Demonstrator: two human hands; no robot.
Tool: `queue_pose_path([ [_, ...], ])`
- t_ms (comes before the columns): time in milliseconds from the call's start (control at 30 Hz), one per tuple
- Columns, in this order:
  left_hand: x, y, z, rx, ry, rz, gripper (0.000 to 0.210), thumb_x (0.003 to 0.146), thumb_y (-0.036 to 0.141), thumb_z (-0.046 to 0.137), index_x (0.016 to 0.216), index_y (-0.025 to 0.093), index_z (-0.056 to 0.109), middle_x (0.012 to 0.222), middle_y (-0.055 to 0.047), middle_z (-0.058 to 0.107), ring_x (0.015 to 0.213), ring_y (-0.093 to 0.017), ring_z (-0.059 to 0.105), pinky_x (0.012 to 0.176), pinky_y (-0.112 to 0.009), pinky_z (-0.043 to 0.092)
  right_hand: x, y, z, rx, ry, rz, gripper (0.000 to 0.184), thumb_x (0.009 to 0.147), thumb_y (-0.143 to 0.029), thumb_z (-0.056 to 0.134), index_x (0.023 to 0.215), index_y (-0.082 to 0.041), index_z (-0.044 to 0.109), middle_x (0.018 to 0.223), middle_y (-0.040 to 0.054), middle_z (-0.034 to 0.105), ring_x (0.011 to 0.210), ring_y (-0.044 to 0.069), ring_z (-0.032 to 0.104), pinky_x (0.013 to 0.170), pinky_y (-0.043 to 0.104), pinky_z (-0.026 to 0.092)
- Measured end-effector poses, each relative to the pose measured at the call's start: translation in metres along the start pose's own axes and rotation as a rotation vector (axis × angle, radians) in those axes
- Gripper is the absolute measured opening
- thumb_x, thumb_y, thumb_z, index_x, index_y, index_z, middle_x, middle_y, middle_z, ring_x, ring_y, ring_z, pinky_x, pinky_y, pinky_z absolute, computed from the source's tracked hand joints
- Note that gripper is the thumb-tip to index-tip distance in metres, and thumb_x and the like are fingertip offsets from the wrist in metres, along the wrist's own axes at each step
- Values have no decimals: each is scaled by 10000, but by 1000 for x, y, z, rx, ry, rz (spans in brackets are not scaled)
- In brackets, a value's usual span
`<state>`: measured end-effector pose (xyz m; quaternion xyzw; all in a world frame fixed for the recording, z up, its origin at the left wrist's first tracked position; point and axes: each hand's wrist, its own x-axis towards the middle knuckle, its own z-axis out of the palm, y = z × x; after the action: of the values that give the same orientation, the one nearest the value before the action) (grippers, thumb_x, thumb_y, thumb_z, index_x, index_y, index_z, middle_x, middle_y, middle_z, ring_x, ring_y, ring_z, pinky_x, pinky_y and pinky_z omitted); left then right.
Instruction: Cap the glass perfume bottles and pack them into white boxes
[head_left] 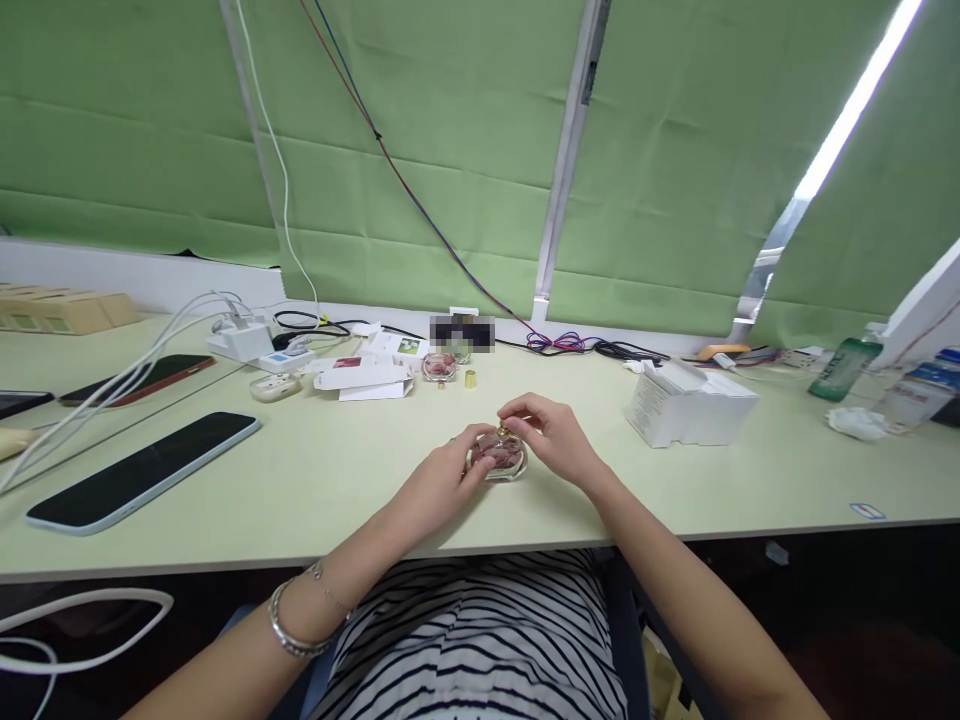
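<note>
A round clear glass bottle (511, 461) with dried pink flowers or petals inside stands upright on the table in front of me. My left hand (444, 478) is closed around its left side, with the thumb across the front. At the bottle's neck, the fingers of my right hand (551, 438) pinch the small gold-coloured top (502, 430), which they partly hide. Farther back stands a similar glass bottle (439, 367) with pink contents, and beside it a small gold cap (470, 379).
Opened white cardboard boxes (364, 380) lie left of the bottles. A white box (690, 405) stands on the right, a green bottle (847, 366) beyond it. A large phone (146, 470) lies on the left, near white cables. Dark cables (555, 343) run along the wall.
</note>
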<state>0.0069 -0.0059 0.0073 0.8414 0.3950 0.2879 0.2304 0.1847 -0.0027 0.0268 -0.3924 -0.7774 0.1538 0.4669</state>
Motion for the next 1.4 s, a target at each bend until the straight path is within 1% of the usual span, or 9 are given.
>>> queue_pose_path([
  [200, 1, -2, 2, -36, 5, 17, 337, 893, 323, 355, 1215, 231, 386, 1068, -62, 652, 947, -225, 626, 797, -362, 468, -3, 8, 1, 159, 8, 82, 128, 800, -232, 540, 876, -169, 622, 840, 31, 671, 778, 131, 632, 733, 281, 505],
  [333, 2, -5, 6, -52, 14, 23, 332, 899, 319, 344, 1216, 226, 373, 1077, -59, 649, 963, -213, 621, 816, -356, 464, -5, 14, 4, 205, 40, 84, 124, 790, -255, 558, 867, -179, 617, 835, 26, 672, 780, 136, 636, 741, 288, 506],
  [533, 4, -10, 9, -36, 29, 34, 343, 908, 319, 336, 1235, 218, 348, 1115, -72, 625, 993, -209, 607, 827, -354, 461, -6, 16, 8, 144, 41, 10, 98, 783, -222, 565, 867, -189, 604, 845, 14, 660, 783, 129, 622, 754, 287, 498],
  [733, 4, -8, 10, -25, 28, 57, 345, 906, 303, 328, 1235, 200, 351, 1103, -73, 632, 988, -210, 611, 825, -355, 466, -5, 16, 4, 46, 31, -77, 93, 794, -162, 527, 847, -183, 601, 863, 30, 660, 804, 133, 615, 736, 280, 500],
  [900, 4, -6, 9, 4, 26, 49, 341, 902, 287, 338, 1227, 185, 359, 1118, -87, 626, 1006, -217, 605, 829, -359, 465, -4, 14, -1, 8, 3, -88, 140, 805, -128, 480, 839, -185, 604, 847, 27, 670, 796, 128, 622, 730, 277, 500],
  [1100, 3, -5, 8, -15, 24, 49, 331, 906, 270, 337, 1228, 194, 361, 1080, -71, 643, 976, -206, 617, 815, -345, 470, -4, 11, -1, 0, 12, -47, 106, 789, -145, 507, 833, -173, 599, 824, 31, 676, 753, 127, 633, 710, 276, 515],
  [1167, 3, -4, 8, -23, 20, 47, 324, 905, 269, 342, 1220, 195, 366, 1067, -66, 649, 967, -203, 621, 817, -343, 470, -4, 11, -1, -5, 11, -58, 106, 788, -138, 504, 832, -170, 594, 877, 49, 680, 787, 133, 638, 721, 282, 517],
  [1267, 2, -3, 7, -19, 14, 35, 324, 905, 278, 343, 1219, 200, 368, 1082, -67, 645, 972, -206, 619, 819, -348, 469, -5, 11, -1, 16, -14, -85, 119, 799, -124, 477, 826, -175, 582, 990, 70, 670, 893, 143, 636, 761, 289, 513],
  [1400, 2, -4, 7, -3, 19, 41, 335, 909, 297, 335, 1230, 205, 359, 1108, -72, 633, 982, -212, 615, 816, -353, 469, -4, 11, -2, 23, -20, -74, 129, 793, -105, 476, 821, -177, 579, 937, 53, 681, 887, 137, 639, 771, 281, 510],
])
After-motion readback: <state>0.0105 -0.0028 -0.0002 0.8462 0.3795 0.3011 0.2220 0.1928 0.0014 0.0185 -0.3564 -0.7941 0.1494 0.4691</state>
